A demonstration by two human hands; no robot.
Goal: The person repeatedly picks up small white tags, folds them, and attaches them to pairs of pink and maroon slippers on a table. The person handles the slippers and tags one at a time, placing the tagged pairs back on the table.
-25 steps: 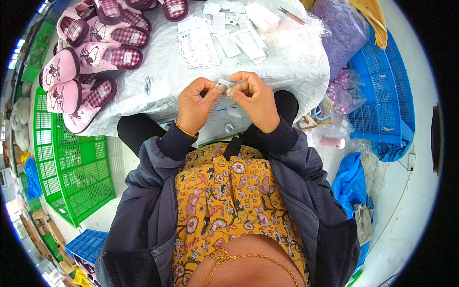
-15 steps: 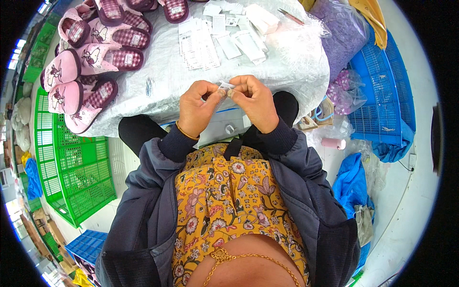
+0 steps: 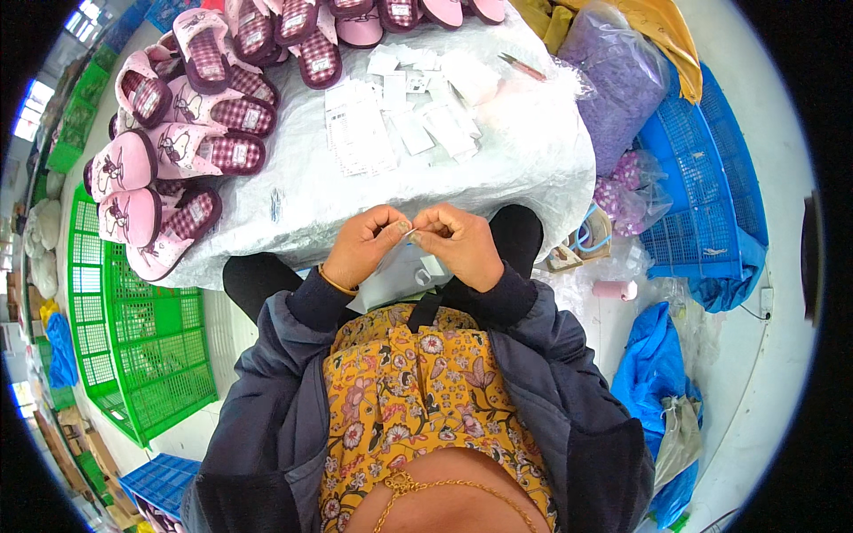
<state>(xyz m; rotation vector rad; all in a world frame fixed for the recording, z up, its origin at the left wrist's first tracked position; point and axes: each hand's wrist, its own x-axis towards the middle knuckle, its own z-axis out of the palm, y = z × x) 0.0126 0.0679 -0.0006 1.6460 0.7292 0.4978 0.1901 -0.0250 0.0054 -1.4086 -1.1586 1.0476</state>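
Note:
Both my hands meet over my lap, just off the near edge of the covered table [image 3: 311, 231]. Between thumb and fingertips, my left hand [image 3: 360, 247] pinches one side of a small white label [image 3: 409, 233]. The other side is pinched by my right hand [image 3: 458, 244]. Seen nearly edge-on, the label is mostly hidden by the fingertips. Farther up the table lie sheets of labels [image 3: 354, 133] and loose white tags [image 3: 435, 120]. Pink slippers [image 3: 191, 222] with maroon checked insoles are heaped along the table's left and far edges.
Tweezers [image 3: 522, 66] lie at the far right of the table. A bag of purple material [image 3: 613, 89] and a blue crate [image 3: 697, 186] stand on the right. Left of my knee is a green crate [image 3: 147, 346]. A pink roll [image 3: 615, 290] sits at lower right.
The view has tilted, so the table and slippers appear lower. My hands stay together on the label, which has turned from showing its printed face to nearly edge-on.

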